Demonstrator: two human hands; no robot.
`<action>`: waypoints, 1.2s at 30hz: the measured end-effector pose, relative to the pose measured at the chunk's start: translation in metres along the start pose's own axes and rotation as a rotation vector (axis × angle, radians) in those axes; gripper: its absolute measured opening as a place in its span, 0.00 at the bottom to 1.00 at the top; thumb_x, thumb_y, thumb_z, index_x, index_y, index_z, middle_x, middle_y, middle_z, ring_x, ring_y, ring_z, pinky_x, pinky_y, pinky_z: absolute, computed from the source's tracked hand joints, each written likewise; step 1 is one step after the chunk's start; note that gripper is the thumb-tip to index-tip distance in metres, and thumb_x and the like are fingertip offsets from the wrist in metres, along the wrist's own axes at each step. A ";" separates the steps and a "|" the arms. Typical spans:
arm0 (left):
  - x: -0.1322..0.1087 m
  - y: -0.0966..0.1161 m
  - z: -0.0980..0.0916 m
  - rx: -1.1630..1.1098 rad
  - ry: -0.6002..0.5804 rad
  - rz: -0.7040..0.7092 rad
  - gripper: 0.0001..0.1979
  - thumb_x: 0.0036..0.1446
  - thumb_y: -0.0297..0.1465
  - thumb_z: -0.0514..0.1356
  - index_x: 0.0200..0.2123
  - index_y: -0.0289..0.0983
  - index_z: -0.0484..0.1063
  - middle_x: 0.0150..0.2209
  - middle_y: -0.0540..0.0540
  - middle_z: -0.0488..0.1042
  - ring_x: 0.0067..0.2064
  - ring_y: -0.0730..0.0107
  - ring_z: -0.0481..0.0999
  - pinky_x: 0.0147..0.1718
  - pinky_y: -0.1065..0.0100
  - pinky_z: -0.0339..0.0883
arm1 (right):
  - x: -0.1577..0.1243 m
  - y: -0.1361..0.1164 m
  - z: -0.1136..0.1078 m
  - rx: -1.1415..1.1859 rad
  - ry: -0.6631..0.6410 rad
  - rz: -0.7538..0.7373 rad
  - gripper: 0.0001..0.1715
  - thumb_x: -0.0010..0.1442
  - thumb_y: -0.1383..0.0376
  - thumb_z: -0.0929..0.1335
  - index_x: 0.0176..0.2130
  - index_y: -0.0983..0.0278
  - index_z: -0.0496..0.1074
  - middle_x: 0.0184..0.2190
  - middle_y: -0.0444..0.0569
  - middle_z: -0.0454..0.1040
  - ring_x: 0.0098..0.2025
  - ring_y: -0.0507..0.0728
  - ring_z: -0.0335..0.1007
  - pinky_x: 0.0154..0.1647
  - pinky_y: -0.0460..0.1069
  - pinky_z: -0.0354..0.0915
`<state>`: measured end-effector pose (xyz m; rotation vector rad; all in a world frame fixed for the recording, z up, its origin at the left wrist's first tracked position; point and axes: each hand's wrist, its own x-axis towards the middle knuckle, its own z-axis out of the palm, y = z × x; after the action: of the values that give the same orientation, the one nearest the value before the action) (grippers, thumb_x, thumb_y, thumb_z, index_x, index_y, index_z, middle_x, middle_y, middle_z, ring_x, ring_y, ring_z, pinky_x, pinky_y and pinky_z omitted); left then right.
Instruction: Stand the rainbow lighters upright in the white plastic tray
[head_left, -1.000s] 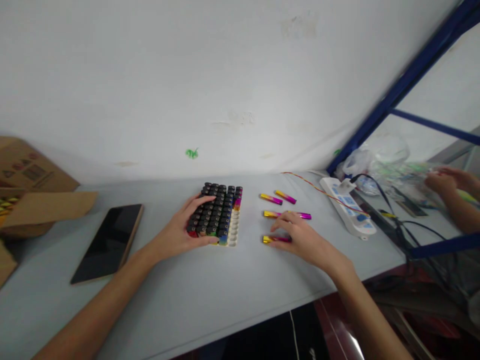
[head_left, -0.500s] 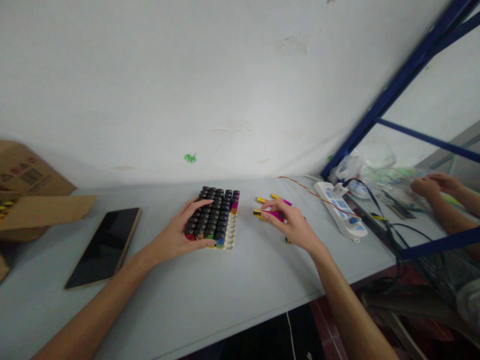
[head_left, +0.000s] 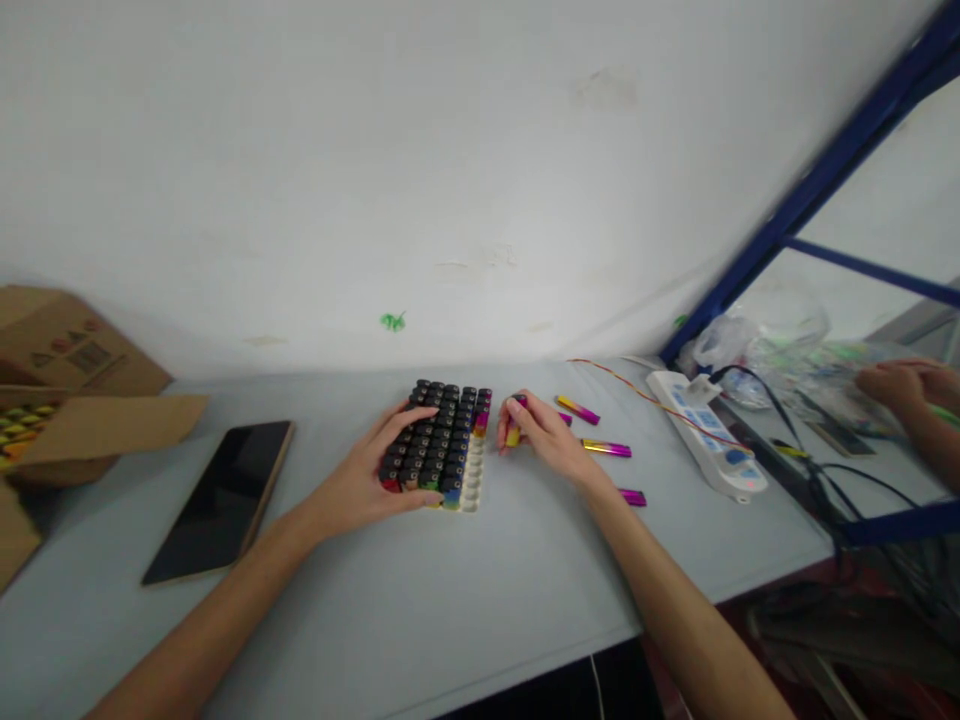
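Note:
A white socketed tray (head_left: 471, 482) holds rows of upright black-topped lighters (head_left: 435, 440), and empty sockets show along its right side. Around the block's left side curls my left hand (head_left: 371, 475), thumb at the front corner and fingers over the tops. My right hand (head_left: 544, 435) is just right of the tray, pinching one yellow-and-purple lighter (head_left: 514, 432) upright with its black end up. Beyond that hand, several shiny loose lighters lie flat, among them one at the back (head_left: 577, 409), one in the middle (head_left: 607, 449) and one nearer (head_left: 633, 497).
A dark phone-like tablet (head_left: 219, 500) lies on the left, beside an open cardboard box (head_left: 90, 345) with yellow items. At right are a white power strip (head_left: 705, 435), cables and a blue metal frame (head_left: 810, 170). Another person's hands (head_left: 907, 385) are beyond the frame.
My right hand has moved left towards the tray, and the lighter in it has turned from lying to upright. My left hand keeps its hold. The view has shifted slightly.

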<state>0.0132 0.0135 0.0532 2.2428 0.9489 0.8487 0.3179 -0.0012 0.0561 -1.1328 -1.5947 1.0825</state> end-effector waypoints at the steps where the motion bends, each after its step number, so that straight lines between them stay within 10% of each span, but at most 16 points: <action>1: 0.000 0.000 0.000 -0.003 0.000 -0.005 0.47 0.51 0.47 0.78 0.71 0.48 0.65 0.74 0.36 0.64 0.76 0.37 0.63 0.73 0.40 0.60 | -0.001 0.003 0.003 0.013 -0.011 0.005 0.31 0.72 0.35 0.62 0.41 0.58 0.67 0.27 0.41 0.74 0.29 0.55 0.73 0.35 0.51 0.70; 14: 0.000 -0.002 -0.001 0.031 0.010 0.011 0.47 0.53 0.48 0.77 0.72 0.49 0.65 0.74 0.37 0.64 0.75 0.36 0.65 0.73 0.38 0.62 | -0.009 0.000 0.019 -0.294 0.348 0.065 0.30 0.69 0.45 0.62 0.22 0.57 0.56 0.19 0.39 0.56 0.25 0.52 0.54 0.30 0.51 0.50; 36: 0.000 -0.001 -0.001 0.033 -0.017 0.018 0.46 0.55 0.46 0.77 0.72 0.47 0.62 0.74 0.35 0.62 0.76 0.37 0.63 0.74 0.37 0.58 | -0.015 -0.002 0.018 -0.335 0.248 -0.082 0.23 0.76 0.47 0.62 0.35 0.59 0.65 0.31 0.45 0.70 0.34 0.56 0.66 0.36 0.51 0.61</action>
<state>0.0120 0.0141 0.0527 2.2860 0.9429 0.8257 0.3029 -0.0190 0.0514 -1.3502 -1.6432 0.6066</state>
